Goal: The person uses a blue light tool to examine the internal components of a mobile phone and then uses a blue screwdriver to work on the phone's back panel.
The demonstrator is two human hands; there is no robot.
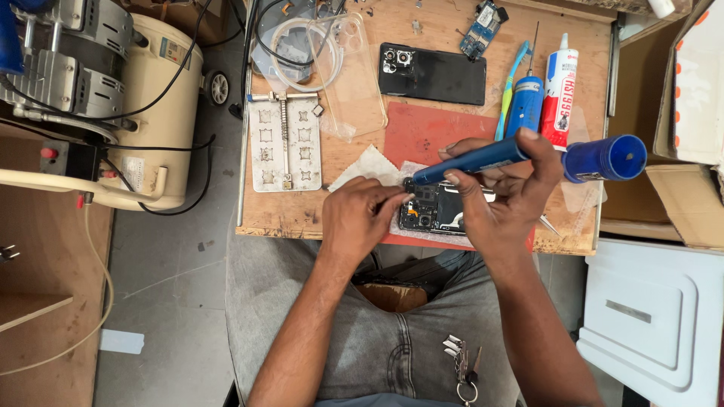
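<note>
I am reaching both forearms forward from the near edge, bare to the elbow. My left hand (364,215) is lying knuckles up, fingers curled and pinching at the tips. My right hand (504,192) is arching beside it, fingers wrapped in a grip, wrist bent left.

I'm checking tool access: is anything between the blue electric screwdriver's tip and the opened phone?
Nothing visible. The blue electric screwdriver, held in the right hand, has its tip right at the opened phone; the left hand steadies the phone from the side.
</note>
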